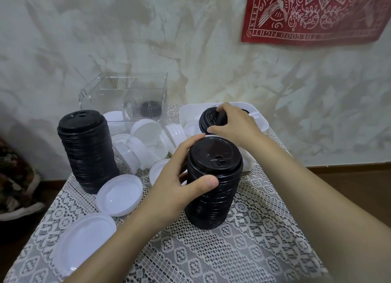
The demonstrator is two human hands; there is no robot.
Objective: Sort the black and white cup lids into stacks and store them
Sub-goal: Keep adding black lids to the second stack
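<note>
Two hands busy: left hand (179, 177) grips black stack (211, 200) mid table (264, 229); right hand (234, 124) pinches black lids (206, 120) over far-edge tray (261, 123).

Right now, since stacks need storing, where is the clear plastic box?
Head view: the clear plastic box stands back left by the wall, behind the loose white lids, left of the white tray.
</note>
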